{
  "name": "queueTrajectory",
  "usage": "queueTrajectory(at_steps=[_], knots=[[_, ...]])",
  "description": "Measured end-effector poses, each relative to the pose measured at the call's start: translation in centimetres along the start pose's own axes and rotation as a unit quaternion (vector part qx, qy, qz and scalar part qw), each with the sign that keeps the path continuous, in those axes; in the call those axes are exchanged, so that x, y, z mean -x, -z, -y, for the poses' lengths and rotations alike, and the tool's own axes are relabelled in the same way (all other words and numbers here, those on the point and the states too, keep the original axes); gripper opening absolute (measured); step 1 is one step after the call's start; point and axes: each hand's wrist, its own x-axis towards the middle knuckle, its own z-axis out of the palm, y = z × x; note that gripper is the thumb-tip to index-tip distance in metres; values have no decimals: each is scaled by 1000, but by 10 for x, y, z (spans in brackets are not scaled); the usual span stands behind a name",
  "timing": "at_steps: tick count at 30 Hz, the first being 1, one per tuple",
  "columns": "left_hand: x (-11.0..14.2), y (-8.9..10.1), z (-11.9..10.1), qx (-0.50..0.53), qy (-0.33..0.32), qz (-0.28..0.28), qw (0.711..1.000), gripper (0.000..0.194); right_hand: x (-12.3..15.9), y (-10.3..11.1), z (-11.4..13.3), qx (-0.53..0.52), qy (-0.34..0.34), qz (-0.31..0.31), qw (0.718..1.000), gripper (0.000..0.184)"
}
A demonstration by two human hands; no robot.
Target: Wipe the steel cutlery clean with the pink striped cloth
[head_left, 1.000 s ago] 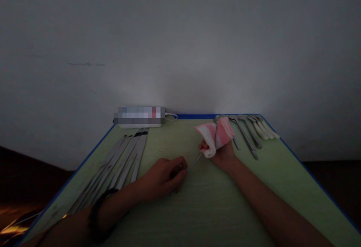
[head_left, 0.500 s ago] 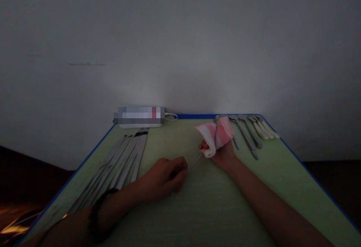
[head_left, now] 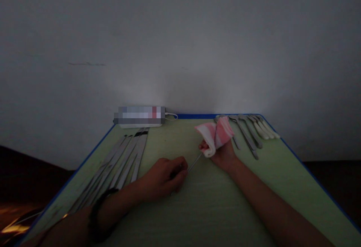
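Observation:
My left hand (head_left: 165,175) is closed around one end of a thin metal utensil (head_left: 194,163), just left of the table's middle. Its kind cannot be made out, since both ends are hidden. My right hand (head_left: 225,156), palm turned up, grips a folded pink-and-white cloth (head_left: 224,132). The utensil's other end runs into the cloth. To the right of the cloth lie several metal utensils (head_left: 246,137) and several with white handles (head_left: 262,130). Beside my left forearm several long, flat metal pieces (head_left: 122,171) lie side by side.
At the back left of the green table (head_left: 214,209) sits a white box-like item (head_left: 141,125), its front pixelated. A white cable (head_left: 171,114) comes from its right side. Blue edging (head_left: 196,116) borders the table, and a grey wall (head_left: 191,43) rises behind it.

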Motion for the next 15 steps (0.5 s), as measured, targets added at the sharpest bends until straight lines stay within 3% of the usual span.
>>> queueTrajectory(at_steps=[5,15], knots=[[0,-1,-1,0,-1,-4,1000,19,-1,-1,0,-9,-6,-23,1000,36],[0,-2,2,1,-8,-7,1000,20,-1,0,1,-1,-6,-9,1000,32]])
